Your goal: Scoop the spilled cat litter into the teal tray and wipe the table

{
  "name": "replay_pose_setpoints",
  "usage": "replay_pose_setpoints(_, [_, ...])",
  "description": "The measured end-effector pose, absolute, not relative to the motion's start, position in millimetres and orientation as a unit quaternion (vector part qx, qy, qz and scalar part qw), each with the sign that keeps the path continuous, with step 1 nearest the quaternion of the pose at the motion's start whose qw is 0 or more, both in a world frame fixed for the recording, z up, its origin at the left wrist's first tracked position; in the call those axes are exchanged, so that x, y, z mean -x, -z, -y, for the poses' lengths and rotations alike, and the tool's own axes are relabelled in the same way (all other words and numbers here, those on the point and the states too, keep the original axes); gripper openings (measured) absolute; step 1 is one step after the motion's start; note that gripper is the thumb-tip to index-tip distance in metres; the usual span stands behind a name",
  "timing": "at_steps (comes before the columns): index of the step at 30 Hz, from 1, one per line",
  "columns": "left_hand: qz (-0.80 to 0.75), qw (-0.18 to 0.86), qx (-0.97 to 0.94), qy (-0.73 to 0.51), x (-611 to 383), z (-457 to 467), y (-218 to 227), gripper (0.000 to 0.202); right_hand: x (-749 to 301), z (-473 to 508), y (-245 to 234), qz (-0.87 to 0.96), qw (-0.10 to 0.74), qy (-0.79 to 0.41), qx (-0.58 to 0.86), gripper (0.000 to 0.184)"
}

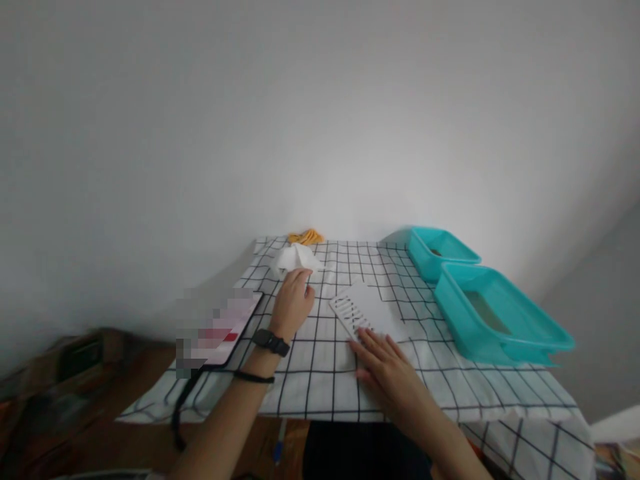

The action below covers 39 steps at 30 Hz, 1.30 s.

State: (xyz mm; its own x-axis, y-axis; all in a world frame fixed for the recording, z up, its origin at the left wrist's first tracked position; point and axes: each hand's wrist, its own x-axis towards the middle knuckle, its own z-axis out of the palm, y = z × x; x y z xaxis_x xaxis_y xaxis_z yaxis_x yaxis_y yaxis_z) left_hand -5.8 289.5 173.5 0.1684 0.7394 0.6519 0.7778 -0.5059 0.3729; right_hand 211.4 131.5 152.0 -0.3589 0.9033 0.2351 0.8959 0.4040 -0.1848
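Note:
My right hand (380, 363) lies with fingers outstretched on the lower edge of a white sheet (383, 310). Rows of short black marks (351, 312) run down the sheet's left side; whether they are drawn or small objects I cannot tell. My left hand (294, 303), with a black watch on the wrist, reaches forward over the table, its thumb apart from the bent fingers. Its fingertips are at the near edge of a crumpled white tissue or cloth (296, 257); contact is unclear. Nothing shows in the left hand.
Two turquoise plastic trays (463, 340) stand along the right side of the checked tablecloth (320, 393). An orange cloth (306, 236) lies at the back by the wall. A phone-like device (233, 337) with a black strap is at the left edge.

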Motion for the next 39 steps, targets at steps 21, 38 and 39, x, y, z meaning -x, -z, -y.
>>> replay_pose_setpoints(21, [0.380, -0.008, 0.813, 0.441, 2.0, -280.8, -180.9, 0.037, -260.0, -146.6, -142.7, 0.705, 0.185, 0.092, 0.678, 0.036])
replay_pose_setpoints(38, [0.454, 0.002, 0.819, 0.351, 6.5, -296.9, -163.8, 0.027, -232.8, -79.6, -136.4, 0.780, 0.239, -0.040, 0.577, 0.063])
replay_pose_setpoints(39, [0.460, 0.002, 0.820, 0.341, 6.4, -297.4, -162.9, 0.026, -234.2, -81.5, -135.0, 0.783, 0.236, -0.045, 0.573, 0.063])
